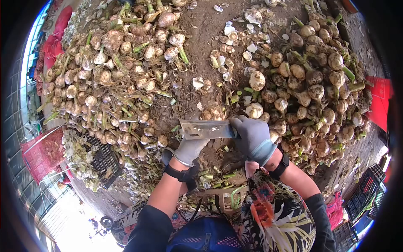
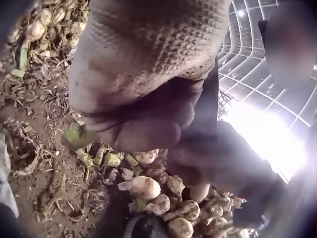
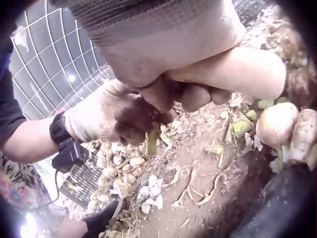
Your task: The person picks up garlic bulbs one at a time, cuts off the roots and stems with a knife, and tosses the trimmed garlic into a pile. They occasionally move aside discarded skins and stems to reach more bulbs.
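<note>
My gloved right hand (image 1: 253, 137) grips a cleaver whose broad, dirt-flecked blade (image 1: 206, 131) points left across the head view. Its pale wooden handle (image 3: 250, 72) sticks out past the curled fingers in the right wrist view. Partly behind the blade, my gloved left hand (image 1: 189, 151) curls its fingers around a garlic. A green cut stalk (image 3: 151, 143) pokes out below that hand, while the bulb is hidden inside the glove. Just beyond the blade, trimmed garlic bulbs (image 1: 213, 112) lie on the soil.
A large heap of garlic with stalks (image 1: 109, 80) spreads to the left, another heap (image 1: 312, 84) to the right. Peelings and stalk ends litter the soil (image 1: 197, 42) between them. A black crate (image 1: 100, 161) stands at lower left; a red sack (image 1: 379, 101) lies far right.
</note>
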The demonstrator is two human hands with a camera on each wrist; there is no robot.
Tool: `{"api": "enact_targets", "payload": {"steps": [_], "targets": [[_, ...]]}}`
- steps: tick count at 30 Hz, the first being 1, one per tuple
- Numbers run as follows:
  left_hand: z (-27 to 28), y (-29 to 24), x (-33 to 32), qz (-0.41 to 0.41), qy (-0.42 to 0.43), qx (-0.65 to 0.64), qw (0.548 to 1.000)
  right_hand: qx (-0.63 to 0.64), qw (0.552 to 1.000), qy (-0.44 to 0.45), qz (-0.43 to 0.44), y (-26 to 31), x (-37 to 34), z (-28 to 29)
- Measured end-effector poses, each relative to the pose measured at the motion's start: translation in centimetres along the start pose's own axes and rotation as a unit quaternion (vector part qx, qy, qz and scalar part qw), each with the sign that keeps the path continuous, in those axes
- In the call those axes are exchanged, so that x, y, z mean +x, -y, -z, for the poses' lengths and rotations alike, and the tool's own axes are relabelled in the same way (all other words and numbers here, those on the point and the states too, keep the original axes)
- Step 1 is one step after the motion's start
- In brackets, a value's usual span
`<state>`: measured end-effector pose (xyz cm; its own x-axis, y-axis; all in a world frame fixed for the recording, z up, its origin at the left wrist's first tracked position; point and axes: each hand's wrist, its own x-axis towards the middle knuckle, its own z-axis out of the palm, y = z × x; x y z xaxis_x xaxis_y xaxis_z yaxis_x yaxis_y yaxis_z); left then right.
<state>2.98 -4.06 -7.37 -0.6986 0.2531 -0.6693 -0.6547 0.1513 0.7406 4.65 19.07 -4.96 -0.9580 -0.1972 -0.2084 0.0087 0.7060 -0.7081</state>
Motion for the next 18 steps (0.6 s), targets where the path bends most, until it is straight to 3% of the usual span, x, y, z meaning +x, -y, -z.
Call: {"api": "enact_targets", "payload": {"steps": [5,8,11,13,14,15,16,17,18], "targets": [[0.3,-1.6,-0.2,-0.034,0.049,-0.012,0.998,0.001,1.000,-0.016,-0.013,-0.3,0.0,-0.5],[0.3,-1.8,-0.4,0.012,0.068,-0.125,0.990,-0.004,0.999,-0.018,-0.029,-0.6,-0.2,-0.9],[0.1,-1.6,-0.3,-0.020,0.048,-0.056,0.997,0.015,0.999,-0.038,-0.024,-0.9,-0.1,-1.0],[-0.6,-2.8,-0.6,0.020,0.031,0.030,0.999,0.028,0.998,-0.040,-0.031,-0.9,-0.1,-1.3],[-1.1,-3.4,-0.9,-0.018,0.024,0.096,0.995,0.029,0.998,-0.040,-0.033,-1.5,0.0,-1.5],[-1.6,-4.1,-1.1,-0.054,0.012,0.161,0.985,0.020,0.992,0.014,-0.121,-2.6,0.4,-1.7],[-3.7,-7.1,-2.3,-0.107,0.091,0.146,0.979,0.010,0.976,0.066,-0.206,-3.8,0.4,-2.1],[-5.0,-8.6,-3.2,-0.158,0.161,0.130,0.965,-0.014,0.972,0.084,-0.220,-5.4,-0.1,-3.2],[-5.4,-7.9,-3.3,-0.177,0.119,0.140,0.967,0.063,0.972,0.033,-0.222,-5.3,-0.5,-3.7]]}}
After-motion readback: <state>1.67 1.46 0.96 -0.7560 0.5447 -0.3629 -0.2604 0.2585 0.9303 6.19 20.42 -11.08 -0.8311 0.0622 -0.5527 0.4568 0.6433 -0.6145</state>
